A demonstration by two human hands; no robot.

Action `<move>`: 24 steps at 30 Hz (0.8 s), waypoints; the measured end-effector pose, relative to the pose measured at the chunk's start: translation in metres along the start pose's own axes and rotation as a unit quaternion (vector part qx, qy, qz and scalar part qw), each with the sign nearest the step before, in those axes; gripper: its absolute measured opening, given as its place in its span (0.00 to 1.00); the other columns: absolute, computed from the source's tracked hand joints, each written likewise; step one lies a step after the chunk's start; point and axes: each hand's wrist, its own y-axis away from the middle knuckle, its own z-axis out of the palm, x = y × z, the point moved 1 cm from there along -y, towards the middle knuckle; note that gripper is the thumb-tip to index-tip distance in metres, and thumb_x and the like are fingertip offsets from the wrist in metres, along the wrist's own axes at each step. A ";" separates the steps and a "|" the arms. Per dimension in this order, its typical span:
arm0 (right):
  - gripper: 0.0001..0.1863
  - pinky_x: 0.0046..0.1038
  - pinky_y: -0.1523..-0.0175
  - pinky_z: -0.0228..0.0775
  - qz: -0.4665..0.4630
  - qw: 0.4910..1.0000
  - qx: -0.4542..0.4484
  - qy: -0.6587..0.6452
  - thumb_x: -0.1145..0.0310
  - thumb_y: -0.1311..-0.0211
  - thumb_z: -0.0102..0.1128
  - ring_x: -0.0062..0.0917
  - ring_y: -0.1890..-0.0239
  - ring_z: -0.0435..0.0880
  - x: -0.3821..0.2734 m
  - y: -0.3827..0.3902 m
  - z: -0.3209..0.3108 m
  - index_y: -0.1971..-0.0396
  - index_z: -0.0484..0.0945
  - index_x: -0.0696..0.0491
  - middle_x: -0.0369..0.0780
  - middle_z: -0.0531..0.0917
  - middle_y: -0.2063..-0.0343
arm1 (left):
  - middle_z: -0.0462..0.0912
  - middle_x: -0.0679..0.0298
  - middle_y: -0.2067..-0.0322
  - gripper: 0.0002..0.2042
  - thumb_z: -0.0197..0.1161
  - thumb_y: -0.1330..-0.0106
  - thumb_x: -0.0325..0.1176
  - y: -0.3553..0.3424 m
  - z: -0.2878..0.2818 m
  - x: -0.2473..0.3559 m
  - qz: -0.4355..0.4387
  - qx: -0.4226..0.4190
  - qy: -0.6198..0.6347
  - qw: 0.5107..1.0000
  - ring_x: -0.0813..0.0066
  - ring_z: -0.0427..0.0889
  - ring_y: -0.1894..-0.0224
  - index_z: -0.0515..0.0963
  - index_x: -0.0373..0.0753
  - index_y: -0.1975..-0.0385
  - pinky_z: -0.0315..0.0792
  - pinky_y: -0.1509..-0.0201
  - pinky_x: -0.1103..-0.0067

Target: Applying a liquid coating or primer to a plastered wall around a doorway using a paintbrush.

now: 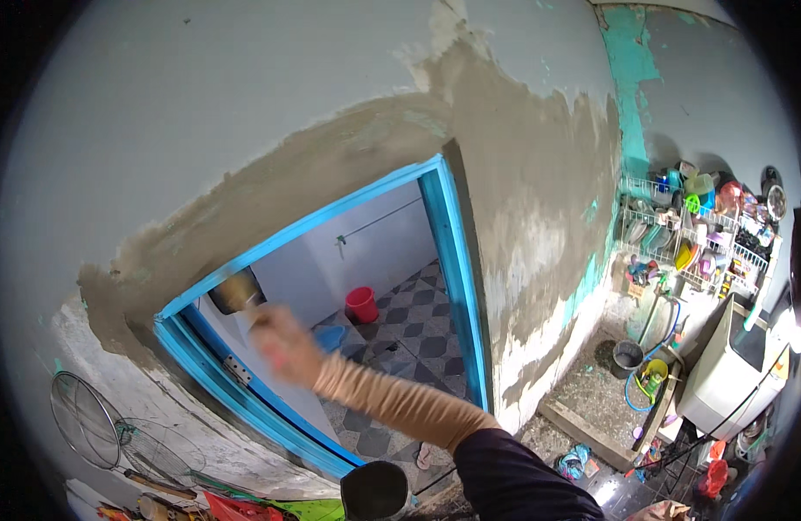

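Note:
My right hand (287, 352), blurred by motion, is closed on what looks like a wide paintbrush (237, 293), tan and dark. The brush is raised in front of the upper left part of a bright blue door frame (309, 227); whether it touches the frame I cannot tell. A tan under-sleeve and a dark sleeve cover my right arm, which reaches across the doorway from the lower right. At the lower edge stands a round container (374, 492) with a dark inside; what supports it is hidden. My left hand is out of view.
Rough grey plaster (531, 174) surrounds the frame. Beyond the doorway are a red bucket (361, 305) and patterned floor tiles. Right: a loaded dish rack (678, 227), a dark bucket (627, 356), and a white tub-like appliance (722, 373). Wire strainers (86, 421) hang lower left.

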 end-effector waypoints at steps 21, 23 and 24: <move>0.04 0.25 0.76 0.72 0.574 0.788 -0.198 -0.106 0.75 0.45 0.56 0.23 0.80 0.81 -0.108 0.238 -0.072 0.75 0.73 0.59 0.40 0.78 0.84 | 0.70 0.66 0.84 0.09 0.59 0.40 0.35 -0.012 0.020 -0.028 -0.044 -0.025 0.108 0.993 0.80 0.66 0.84 0.70 0.37 0.75 0.60 0.81 0.82; 0.04 0.23 0.78 0.73 0.565 0.779 -0.270 -0.043 0.77 0.46 0.56 0.22 0.80 0.81 -0.102 0.256 -0.068 0.77 0.72 0.59 0.40 0.78 0.84 | 0.71 0.66 0.84 0.10 0.59 0.39 0.35 -0.008 0.026 -0.018 -0.023 -0.033 0.100 0.994 0.80 0.66 0.85 0.70 0.38 0.78 0.60 0.82 0.82; 0.05 0.25 0.78 0.72 0.543 0.795 -0.270 -0.008 0.76 0.48 0.57 0.24 0.81 0.80 -0.099 0.259 -0.068 0.79 0.72 0.59 0.41 0.77 0.85 | 0.71 0.66 0.84 0.10 0.59 0.39 0.35 -0.009 0.027 -0.020 -0.022 -0.032 0.104 0.994 0.80 0.66 0.85 0.70 0.38 0.78 0.60 0.82 0.82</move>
